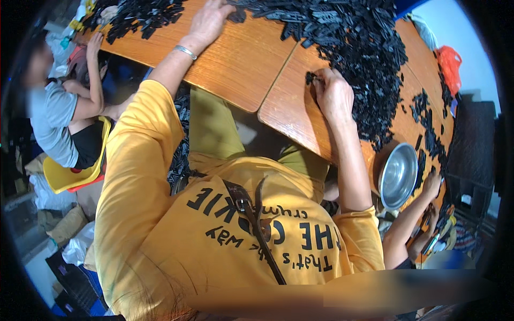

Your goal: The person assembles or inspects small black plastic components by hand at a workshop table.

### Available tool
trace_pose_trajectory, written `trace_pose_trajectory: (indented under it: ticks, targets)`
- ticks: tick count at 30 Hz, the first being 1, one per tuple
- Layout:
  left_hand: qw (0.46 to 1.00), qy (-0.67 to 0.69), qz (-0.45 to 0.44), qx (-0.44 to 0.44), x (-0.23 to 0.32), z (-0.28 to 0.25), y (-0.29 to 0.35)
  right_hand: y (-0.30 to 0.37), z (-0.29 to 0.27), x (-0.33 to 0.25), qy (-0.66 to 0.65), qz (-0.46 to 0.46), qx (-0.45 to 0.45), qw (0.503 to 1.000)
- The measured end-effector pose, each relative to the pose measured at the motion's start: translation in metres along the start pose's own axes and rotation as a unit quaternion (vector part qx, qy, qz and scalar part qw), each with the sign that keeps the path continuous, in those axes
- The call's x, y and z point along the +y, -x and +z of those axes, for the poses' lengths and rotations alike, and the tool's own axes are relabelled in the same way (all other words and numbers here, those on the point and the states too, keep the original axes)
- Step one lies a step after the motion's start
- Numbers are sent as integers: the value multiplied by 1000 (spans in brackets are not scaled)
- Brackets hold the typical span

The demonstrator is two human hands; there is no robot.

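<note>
My right hand (335, 97) is closed in a pinch on a small black plastic piece (310, 78), held just above the wooden table (241, 59). Beside it spreads a large heap of black plastic pieces (369, 69). Toward the far edge of the view, my left hand (209, 22) has its fingers drawn together at a dark clump (237, 14) near the heap's left end. What exactly those fingertips hold is too small and blurred to make out.
A round metal bowl (399, 175) sits at the table's right edge. More black pieces (144, 18) lie at the far left. One person (59, 117) sits on a yellow chair (69, 174) to the left; another person's arm (409, 227) reaches in at right. A red plastic bag (448, 69) is behind.
</note>
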State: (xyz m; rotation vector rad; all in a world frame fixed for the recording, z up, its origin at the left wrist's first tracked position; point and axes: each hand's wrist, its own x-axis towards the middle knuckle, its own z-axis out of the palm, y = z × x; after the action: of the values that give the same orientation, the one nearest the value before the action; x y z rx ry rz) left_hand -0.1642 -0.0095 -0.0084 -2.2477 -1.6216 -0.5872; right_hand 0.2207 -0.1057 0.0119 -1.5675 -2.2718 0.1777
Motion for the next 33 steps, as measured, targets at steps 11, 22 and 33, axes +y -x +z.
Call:
trace_pose_trajectory:
  ticks: [11, 22, 33]
  targets:
    - [998, 52, -35, -29, 23, -1, 18, 2, 1, -4, -30, 15, 13, 999]
    - [499, 807, -285, -141, 121, -18, 63, -4, 18, -23, -22, -32, -21, 999]
    - [376, 888, -221, -147, 146, -51, 60, -3, -24, -52, -266, 42, -24, 963]
